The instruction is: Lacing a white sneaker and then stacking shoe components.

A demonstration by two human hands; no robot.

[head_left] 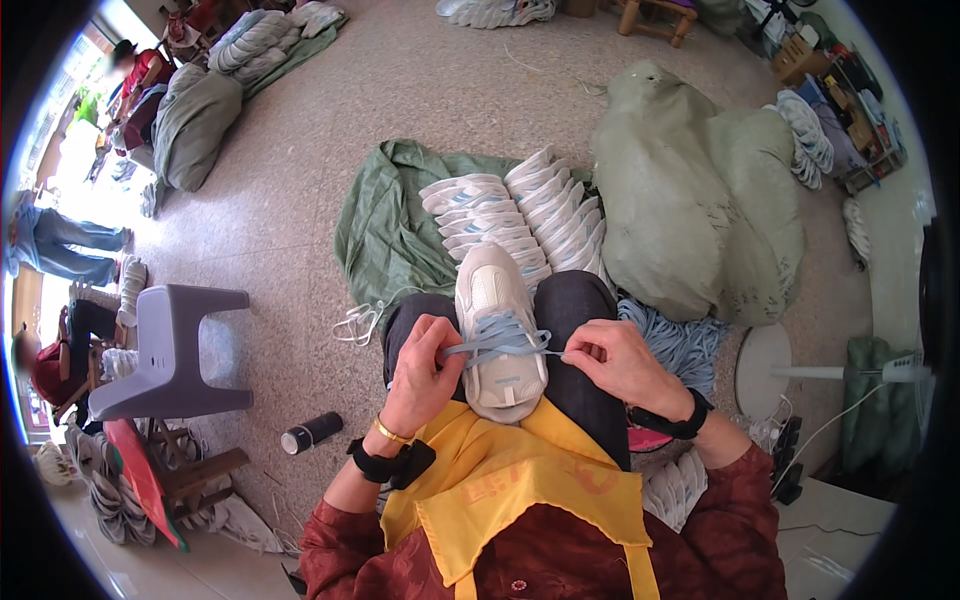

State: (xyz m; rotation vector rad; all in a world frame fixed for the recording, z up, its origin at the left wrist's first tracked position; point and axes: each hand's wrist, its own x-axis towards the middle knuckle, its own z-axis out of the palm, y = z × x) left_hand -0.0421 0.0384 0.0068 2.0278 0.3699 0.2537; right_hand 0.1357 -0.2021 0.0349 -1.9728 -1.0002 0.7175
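Note:
A beige and white shoe upper (497,285) rests between my knees, its toe pointing away from me. Light blue lace (497,333) crosses its front in several rows. My left hand (428,358) pinches the lace on the left side of the shoe. On the other side, my right hand (612,357) pinches the lace's other end, drawn out level from the shoe. Both hands are closed, fingertips pressed together. Just beyond my knees, stacked white shoe uppers (485,215) lie in two rows on a green cloth sack (385,215).
Bulging grey-green sacks (660,190) stand at the right, with a heap of blue laces (680,345) below them. To the left are a grey plastic chair (165,340) and a dark bottle (312,432) lying on the floor. Other people sit along the far left.

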